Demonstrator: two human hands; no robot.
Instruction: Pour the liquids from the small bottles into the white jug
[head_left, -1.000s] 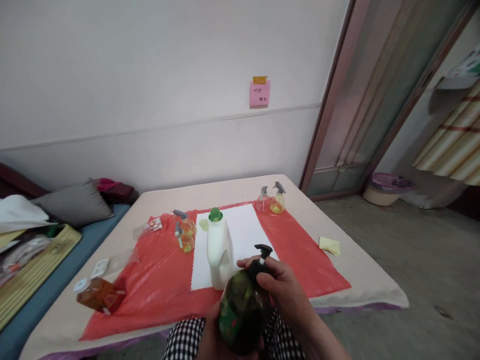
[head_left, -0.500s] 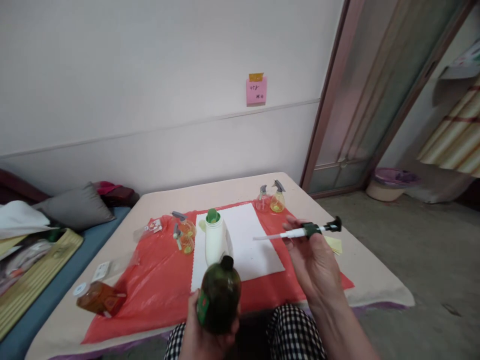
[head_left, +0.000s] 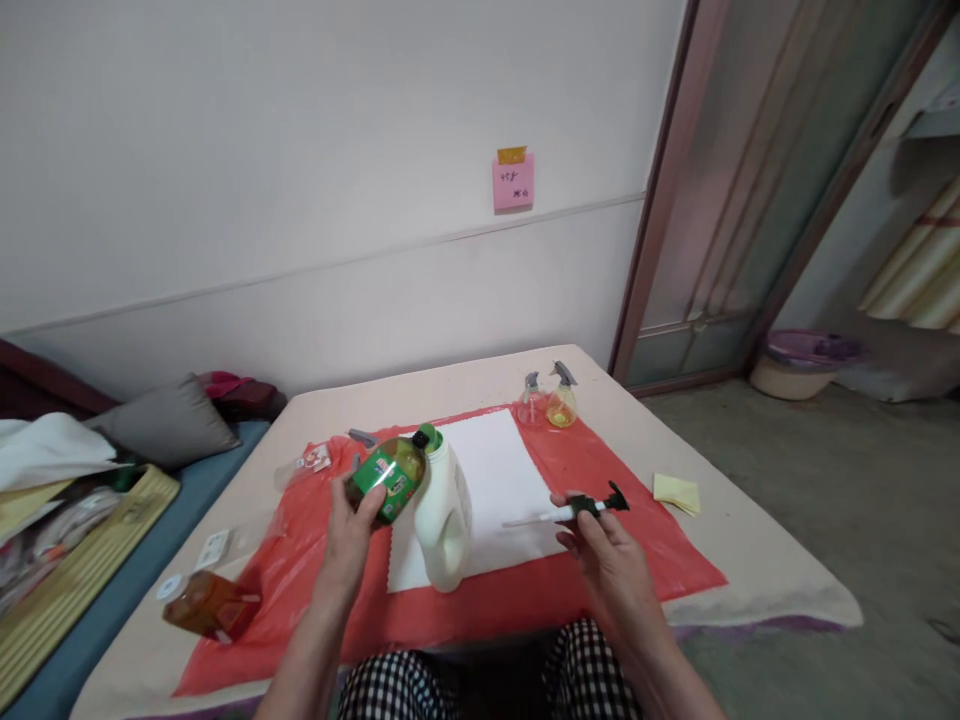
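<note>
My left hand (head_left: 351, 525) is wrapped around a dark green bottle (head_left: 390, 478) with a green label. The bottle tilts to the right, its neck at the mouth of a white jug (head_left: 444, 520). In that mouth a green funnel-like piece (head_left: 430, 436) shows; whether liquid is flowing I cannot tell. The jug stands upright on a white sheet (head_left: 499, 470). My right hand (head_left: 607, 545) pinches a pump dispenser (head_left: 583, 507), dark green and white, its thin tube pointing left above the sheet's right edge.
A red plastic sheet (head_left: 315, 600) covers much of the table (head_left: 772, 560). Two spray bottles (head_left: 561, 405) stand at the back right; others are partly hidden behind the green bottle. An amber bottle (head_left: 210, 605) lies front left. Yellow notes (head_left: 676, 493) lie at the right.
My left hand has raised the green bottle from near my lap and tipped it to the jug's mouth. My right hand has lowered the pump dispenser, moving it slightly left.
</note>
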